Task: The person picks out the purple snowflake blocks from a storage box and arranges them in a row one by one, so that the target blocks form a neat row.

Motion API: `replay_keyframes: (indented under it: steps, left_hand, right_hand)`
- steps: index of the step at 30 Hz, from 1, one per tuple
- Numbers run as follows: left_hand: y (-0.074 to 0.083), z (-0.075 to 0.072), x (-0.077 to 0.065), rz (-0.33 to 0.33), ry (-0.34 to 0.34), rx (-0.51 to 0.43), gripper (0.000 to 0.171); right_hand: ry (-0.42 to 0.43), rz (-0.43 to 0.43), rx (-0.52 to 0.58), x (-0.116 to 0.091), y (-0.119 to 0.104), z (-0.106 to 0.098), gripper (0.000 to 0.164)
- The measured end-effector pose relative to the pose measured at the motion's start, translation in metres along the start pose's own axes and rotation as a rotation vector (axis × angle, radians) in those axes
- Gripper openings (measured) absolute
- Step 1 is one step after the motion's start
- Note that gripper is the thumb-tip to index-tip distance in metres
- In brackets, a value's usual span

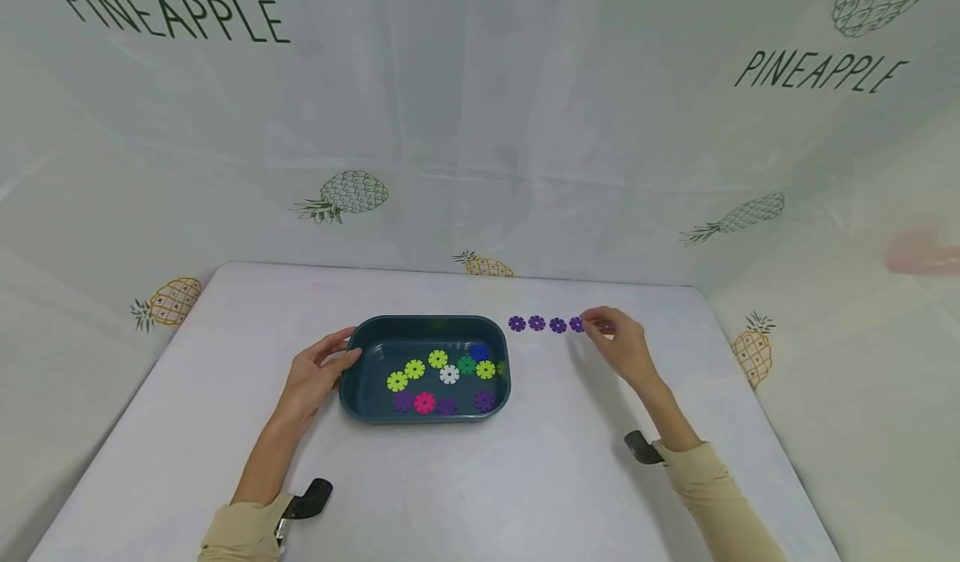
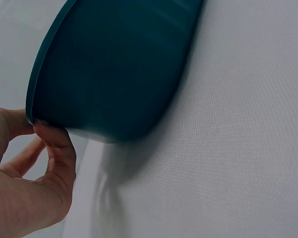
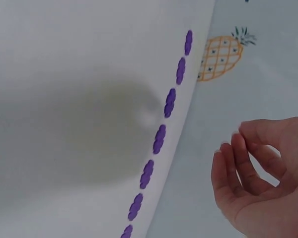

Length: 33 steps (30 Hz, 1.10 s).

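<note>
My left hand (image 1: 313,378) grips the left end of a dark teal plastic tray (image 1: 424,418), thumb and fingers pinching its rim. In the left wrist view, the fingers (image 2: 54,141) sit at the outer wall. Notched, flower-shaped plastic discs lie inside: several yellow-green discs (image 1: 414,368), purple ones (image 1: 484,400), a pink (image 1: 424,403), a white (image 1: 449,374), a green and a blue. Over the far right of the table is my right hand (image 1: 621,347), fingers loosely bent, nothing between them. Beneath it runs a line of purple discs (image 3: 159,139), partly hidden by the hand in the head view.
The white table (image 1: 465,495) ends at a far edge just behind the purple line. A pale curtain (image 1: 480,128) with pineapple prints hangs behind and around it. Black wrist mounts (image 1: 309,499) stick out from both beige sleeves (image 1: 720,495).
</note>
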State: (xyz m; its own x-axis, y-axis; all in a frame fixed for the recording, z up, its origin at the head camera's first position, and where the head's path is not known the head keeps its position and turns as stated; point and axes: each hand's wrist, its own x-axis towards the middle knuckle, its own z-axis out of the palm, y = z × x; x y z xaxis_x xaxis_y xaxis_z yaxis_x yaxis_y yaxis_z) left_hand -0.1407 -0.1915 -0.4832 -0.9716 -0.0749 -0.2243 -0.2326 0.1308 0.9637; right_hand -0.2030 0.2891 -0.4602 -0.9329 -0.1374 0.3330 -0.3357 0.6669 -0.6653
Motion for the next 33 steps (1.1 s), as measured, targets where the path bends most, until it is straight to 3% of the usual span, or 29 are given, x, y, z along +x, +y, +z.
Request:
replay_keyframes:
  steps: [11,19,33]
  left_hand:
    - [-0.001,0.000,0.002,-0.020,0.001,-0.015,0.057]
    - [-0.002,0.000,0.002,-0.022,0.007,-0.017,0.057]
    - [-0.001,0.000,0.002,-0.023,0.014,-0.014,0.055]
  right_hand:
    - [-0.050,-0.074,0.034,0.002,-0.027,0.012,0.017]
    - [-0.077,-0.108,0.000,0.002,-0.047,0.023,0.018]
    - [-0.181,-0.191,0.047,0.000,-0.075,0.048,0.017]
